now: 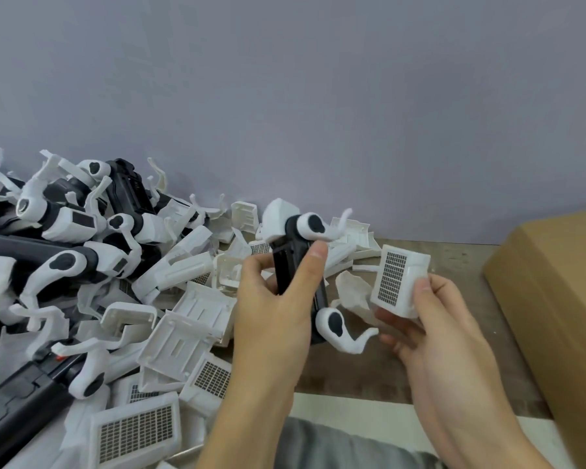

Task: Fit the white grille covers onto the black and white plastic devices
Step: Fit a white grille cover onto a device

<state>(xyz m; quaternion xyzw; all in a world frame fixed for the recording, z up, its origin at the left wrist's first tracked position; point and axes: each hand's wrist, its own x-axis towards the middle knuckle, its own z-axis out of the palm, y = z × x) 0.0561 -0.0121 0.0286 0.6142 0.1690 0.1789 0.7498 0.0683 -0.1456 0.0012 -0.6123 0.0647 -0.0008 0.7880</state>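
Pile of devices and loose covers at far left. Left hand, fingers curled round the black and white device, holds its long axis near upright. Just right, apart, right hand pinches the white grille cover, grille facing the device.

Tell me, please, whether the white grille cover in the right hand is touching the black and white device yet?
Apart. The head view shows the grille cover held right of the device, with tabletop visible between them.
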